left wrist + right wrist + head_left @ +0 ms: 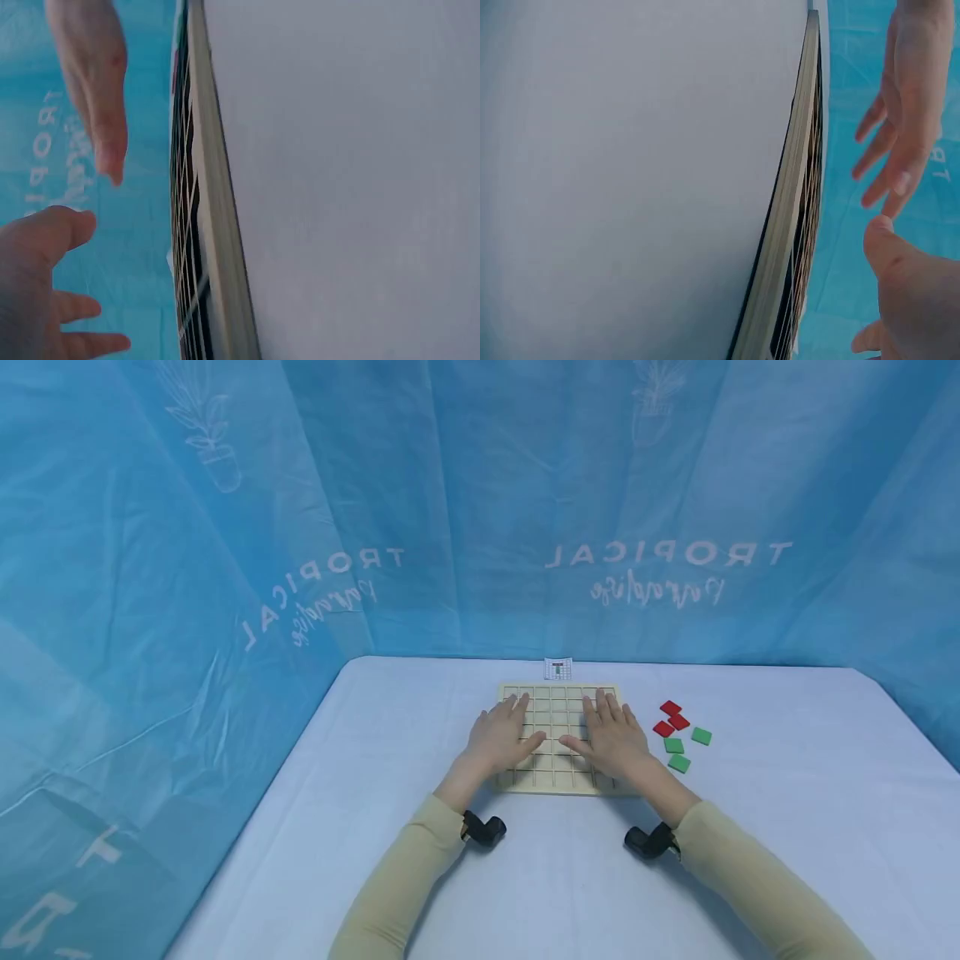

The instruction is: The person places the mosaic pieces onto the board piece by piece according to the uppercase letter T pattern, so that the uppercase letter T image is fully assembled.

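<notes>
On my feed, the fingers [522,703] of the left hand [497,742] and of the right hand [617,745] are extended and slightly spread, thumbs pointing toward each other, with nothing in either grasp. Directly below both sets of fingers, with a gap visible in my wrist views, the pale gridded board [553,718] lies on the white-covered counter [390,735]. To the right of the right fingers I locate three red tiles [671,707] and three green tiles [673,746]; ahead of the fingers, a small printed card [557,669] precedes the blue curtain [495,485].
</notes>
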Demonstrator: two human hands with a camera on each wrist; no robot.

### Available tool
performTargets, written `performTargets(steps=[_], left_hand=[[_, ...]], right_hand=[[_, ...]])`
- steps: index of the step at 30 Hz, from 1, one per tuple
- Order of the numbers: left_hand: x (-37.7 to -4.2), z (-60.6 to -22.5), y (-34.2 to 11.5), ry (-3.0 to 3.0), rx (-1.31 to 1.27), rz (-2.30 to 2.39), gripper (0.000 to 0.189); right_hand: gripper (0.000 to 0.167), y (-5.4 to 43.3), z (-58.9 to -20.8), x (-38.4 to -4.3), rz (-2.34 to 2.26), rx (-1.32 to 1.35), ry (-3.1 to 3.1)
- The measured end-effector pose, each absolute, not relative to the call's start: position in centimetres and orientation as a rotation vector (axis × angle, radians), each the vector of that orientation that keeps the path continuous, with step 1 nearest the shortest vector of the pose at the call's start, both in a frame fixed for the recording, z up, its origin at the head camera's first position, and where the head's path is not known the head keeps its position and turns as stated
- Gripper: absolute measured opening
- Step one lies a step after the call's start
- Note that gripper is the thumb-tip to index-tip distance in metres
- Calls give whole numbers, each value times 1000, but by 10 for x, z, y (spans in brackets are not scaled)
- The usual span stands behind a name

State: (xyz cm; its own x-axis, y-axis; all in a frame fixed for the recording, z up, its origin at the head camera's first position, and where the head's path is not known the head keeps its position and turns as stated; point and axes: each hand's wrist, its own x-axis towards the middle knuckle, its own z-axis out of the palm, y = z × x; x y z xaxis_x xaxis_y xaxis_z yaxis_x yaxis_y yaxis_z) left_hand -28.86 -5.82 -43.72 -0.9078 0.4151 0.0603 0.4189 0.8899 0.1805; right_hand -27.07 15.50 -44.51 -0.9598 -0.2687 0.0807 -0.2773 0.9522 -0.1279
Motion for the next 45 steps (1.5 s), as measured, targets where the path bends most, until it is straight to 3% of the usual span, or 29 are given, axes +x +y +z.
performTargets(steps=[8, 17, 24, 34, 45], left_hand=[[-300, -450, -92, -2880, -608, -916, 50], [-294, -474, -107, -2821, -585, -1138, 51], [-294, -480, -105, -2754, -555, -1206, 50], [-293, -481, -106, -2758, -538, -1232, 51], [-291, -481, -105, -2771, -521, -1243, 52]], right_hand=[[76, 174, -436, -278, 497, 451, -2966], [60, 227, -432, -287, 924, 270, -2788], [64, 294, -484, -328, 961, -9, -2644], [63, 315, -475, -282, 1181, -117, -2679], [57, 318, -492, -276, 1030, 63, -2697]])
